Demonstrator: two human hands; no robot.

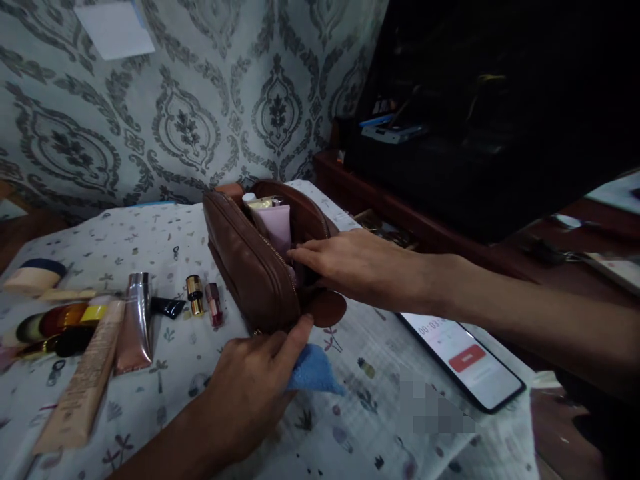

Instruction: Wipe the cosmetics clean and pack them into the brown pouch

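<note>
A brown zip pouch stands unzipped on the patterned cloth. A pale pink tube sits upright in its opening, beside another tube with a white cap. My right hand reaches over the pouch's right side, its fingers stretched out at the opening by the pink tube. Some of those fingers are partly hidden inside. My left hand is closed around a blue cloth, whose end sticks out to the right. Its index finger touches the near end of the pouch, beside a round brown flap.
On the left lie a beige tube, a rose tube with a silver cap, two small bottles and other cosmetics. A phone showing a timer lies at right. Patterned wall stands behind; a dark recess is at right.
</note>
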